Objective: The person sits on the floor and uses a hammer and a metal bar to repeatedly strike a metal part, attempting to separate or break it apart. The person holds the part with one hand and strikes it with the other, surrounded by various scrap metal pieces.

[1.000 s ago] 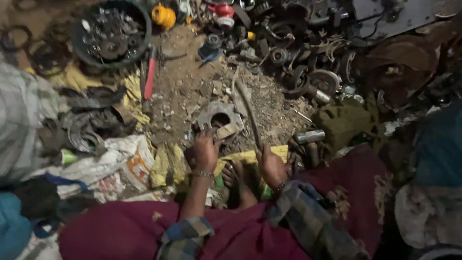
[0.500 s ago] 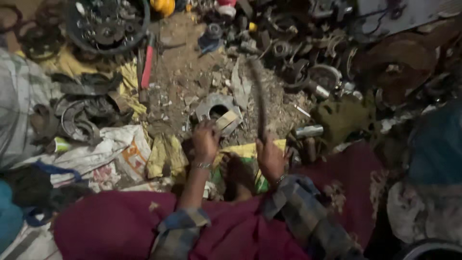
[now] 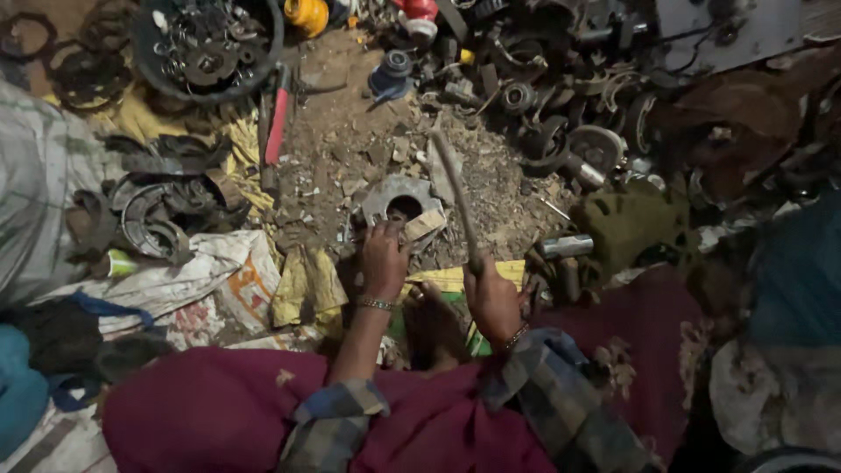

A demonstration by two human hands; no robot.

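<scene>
My left hand [image 3: 384, 261] rests on the near edge of a grey metal ring-shaped part [image 3: 396, 198] with a round hole, lying on the dirt floor. A small flat pale piece [image 3: 424, 225] sits against the ring by my fingers. My right hand [image 3: 492, 298] grips the handle of a long thin tool [image 3: 454, 194], a hammer or rod, whose shaft slants up and away over the ring. Both wrists wear bracelets. My bare foot [image 3: 431, 324] shows between the hands, over maroon cloth [image 3: 210, 412].
A black tub of metal parts [image 3: 208, 48] stands at top left, a red-handled tool [image 3: 278, 123] beside it. Scrap gears and rings [image 3: 569, 131] pile at top right. Curved metal pieces [image 3: 158, 215], sacks and yellow paper [image 3: 302, 285] lie left. A metal cylinder [image 3: 567, 246] lies right.
The view has shifted slightly. My right hand has raised the long tool so its shaft slants higher over the ring; my left hand stays at the ring's edge.
</scene>
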